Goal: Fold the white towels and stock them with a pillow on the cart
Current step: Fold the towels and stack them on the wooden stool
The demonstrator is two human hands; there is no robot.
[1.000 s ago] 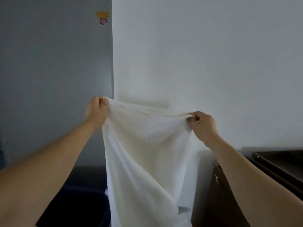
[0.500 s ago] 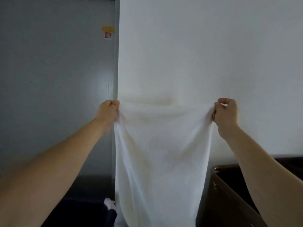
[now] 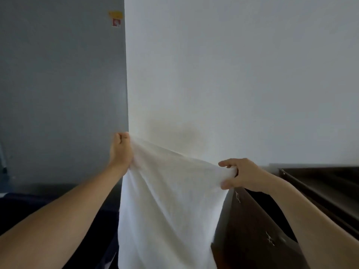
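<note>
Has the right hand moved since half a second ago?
Yes. The right hand has dropped lower than the left hand, down toward the dark cart, tilting the white towel edge.

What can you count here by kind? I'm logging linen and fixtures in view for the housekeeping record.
White towel, held up by the left hand and right hand: 1
Hands: 2
Dark cart, lower right: 1
Wall stickers (one yellow, one red and white): 2
Pillows: 0 in view
Total: 6
</note>
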